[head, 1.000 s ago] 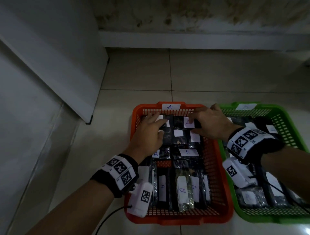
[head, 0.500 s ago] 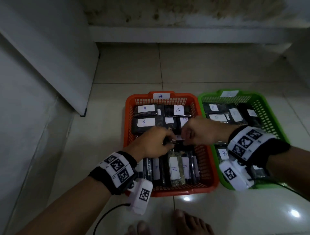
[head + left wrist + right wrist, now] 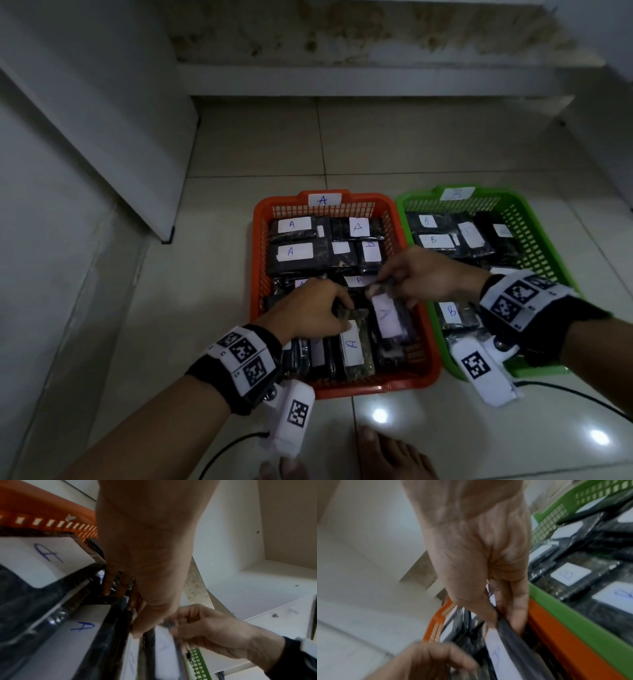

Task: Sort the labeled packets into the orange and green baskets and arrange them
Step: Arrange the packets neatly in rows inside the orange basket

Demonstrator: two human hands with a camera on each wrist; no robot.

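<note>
The right hand (image 3: 423, 275) pinches the top edge of a dark packet labelled A (image 3: 388, 317), thumb in front and fingers behind, holding it tilted on edge near the right wall of the orange basket (image 3: 255, 274), apparently to slot it into the near row of standing packets. Beside it the left hand (image 3: 310, 313) curls its fingers over the tops of the neighbouring A packets (image 3: 352, 344), seemingly gripping them and pressing them aside to open a gap. Further back in the orange basket, more A packets (image 3: 294, 251) lie flat, labels up, under a basket tag marked A (image 3: 323, 199). Touching its right side, the green basket (image 3: 544, 236) holds dark packets marked B (image 3: 433, 240); its own tag is too faint to read. No loose packets show outside the baskets, so the sorting looks largely done and this is arranging. Both baskets sit on a glossy pale tiled floor (image 3: 257, 144) reflecting ceiling lights, below a stained wall with a low ledge; bare toes (image 3: 387, 452) show at the frame's lower edge
</note>
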